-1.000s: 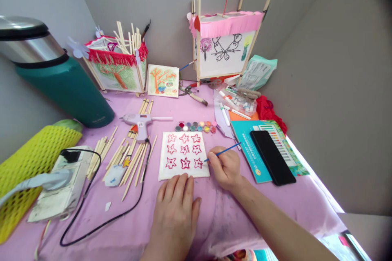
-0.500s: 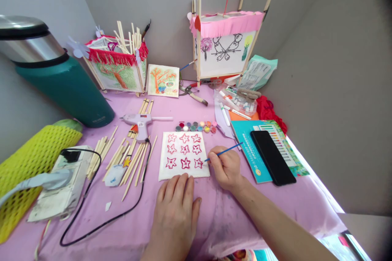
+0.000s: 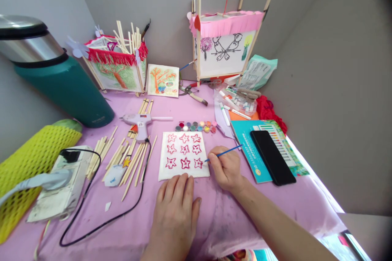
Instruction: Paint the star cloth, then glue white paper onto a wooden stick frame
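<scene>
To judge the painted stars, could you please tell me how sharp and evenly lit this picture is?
Head view: star sheet and right hand with its brush are sharp under soft, even light; the wide lens tilts the green flask at left; the top right corner is dark; the table's right edge glares white.

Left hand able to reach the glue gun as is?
Probably yes. The left hand lies flat and empty at the near edge of the star sheet; the glue gun lies beyond to its left, with only loose sticks and the cord between. The right hand, holding the brush, sits clear.
</scene>
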`<state>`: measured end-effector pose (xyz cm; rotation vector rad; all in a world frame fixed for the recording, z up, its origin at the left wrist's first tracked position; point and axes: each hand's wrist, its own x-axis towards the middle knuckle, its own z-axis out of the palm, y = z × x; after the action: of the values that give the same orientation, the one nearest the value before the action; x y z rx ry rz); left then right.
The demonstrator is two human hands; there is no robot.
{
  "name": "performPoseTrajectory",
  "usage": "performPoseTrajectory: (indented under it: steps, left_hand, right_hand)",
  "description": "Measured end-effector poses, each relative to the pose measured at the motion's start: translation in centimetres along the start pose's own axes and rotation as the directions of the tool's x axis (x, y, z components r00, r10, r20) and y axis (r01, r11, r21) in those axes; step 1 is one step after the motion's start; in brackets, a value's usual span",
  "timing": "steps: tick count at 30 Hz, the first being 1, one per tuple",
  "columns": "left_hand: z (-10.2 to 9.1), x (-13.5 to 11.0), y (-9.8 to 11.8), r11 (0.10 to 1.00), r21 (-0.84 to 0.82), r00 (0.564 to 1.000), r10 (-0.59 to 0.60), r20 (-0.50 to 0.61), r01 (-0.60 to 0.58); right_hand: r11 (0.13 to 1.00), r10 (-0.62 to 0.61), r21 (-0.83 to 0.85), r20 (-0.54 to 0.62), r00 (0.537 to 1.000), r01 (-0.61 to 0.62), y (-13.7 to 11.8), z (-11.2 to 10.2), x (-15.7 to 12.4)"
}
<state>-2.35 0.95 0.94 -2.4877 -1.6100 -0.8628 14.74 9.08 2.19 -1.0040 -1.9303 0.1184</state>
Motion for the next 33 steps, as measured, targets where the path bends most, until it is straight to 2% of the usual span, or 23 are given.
performPoseTrajectory:
  steps: [20, 33]
  left_hand:
    - [-0.02, 0.06, -0.02, 1.000, 0.001, 1.000, 0.000, -0.006, 0.000]
    - [-0.11, 0.02, -0.02, 1.000, -0.005, 1.000, 0.006, -0.007, -0.006]
  right_hand:
    - [0.999, -0.025, -0.031, 0.061, 0.998, 0.027, -0.11, -0.17, 0.24]
    - [0.997, -0.028, -0.071, -0.086, 0.996, 0.022, -0.23, 0.20, 0.17]
